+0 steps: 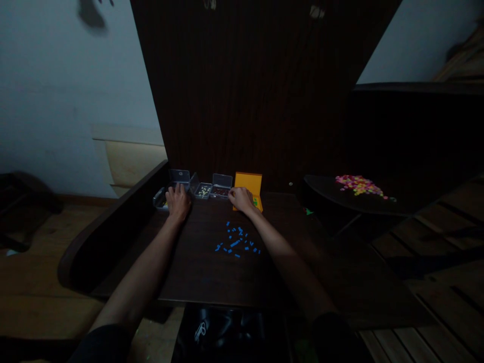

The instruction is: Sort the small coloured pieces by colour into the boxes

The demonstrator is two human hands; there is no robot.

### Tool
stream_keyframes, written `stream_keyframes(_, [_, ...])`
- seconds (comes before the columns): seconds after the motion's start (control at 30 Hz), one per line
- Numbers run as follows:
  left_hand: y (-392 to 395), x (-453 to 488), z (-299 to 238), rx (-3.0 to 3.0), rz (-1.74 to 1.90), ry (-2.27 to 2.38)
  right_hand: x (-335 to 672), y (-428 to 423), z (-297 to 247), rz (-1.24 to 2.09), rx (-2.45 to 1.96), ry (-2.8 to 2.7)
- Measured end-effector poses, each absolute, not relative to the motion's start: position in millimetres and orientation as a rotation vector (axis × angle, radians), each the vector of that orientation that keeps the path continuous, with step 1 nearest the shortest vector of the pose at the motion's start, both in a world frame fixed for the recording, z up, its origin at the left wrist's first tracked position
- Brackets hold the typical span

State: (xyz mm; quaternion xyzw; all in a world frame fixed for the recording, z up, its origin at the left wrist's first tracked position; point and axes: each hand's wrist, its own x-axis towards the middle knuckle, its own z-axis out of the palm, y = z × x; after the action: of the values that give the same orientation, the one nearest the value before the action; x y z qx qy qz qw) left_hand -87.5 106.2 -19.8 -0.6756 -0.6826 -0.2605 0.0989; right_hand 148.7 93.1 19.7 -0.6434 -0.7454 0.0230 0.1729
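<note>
Both my arms reach forward over a dark wooden table (196, 272). My left hand (177, 200) rests palm down on a small clear plastic box (162, 197) at the table's far left, fingers curled over it. My right hand (241, 198) lies on the open orange box (250, 185), fingers bent at its left side; what they pinch, if anything, is hidden. Between the hands stand two more clear boxes, one with pale pieces (203, 190) and one with dark pieces (221, 187). Several small blue pieces (236, 241) lie scattered on the table nearer me.
A pile of pink and yellow pieces (359, 185) lies on a dark rounded surface (325, 189) to the right. A tall dark wooden panel (257, 85) stands behind the boxes. The table's raised curved edge (113, 217) runs along the left. The floor is wood.
</note>
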Motion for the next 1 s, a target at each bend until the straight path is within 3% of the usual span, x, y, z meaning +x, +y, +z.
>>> stream_keyframes(0.53, [117,-91,-19,-2.016,-0.497,-1.974,144,93,19,0.035,-1.952,-2.130])
stream_keyframes(1.0, [113,-92,-14,-2.043,-0.552,-1.972,226,10,-6,-0.071,-1.588,-2.015])
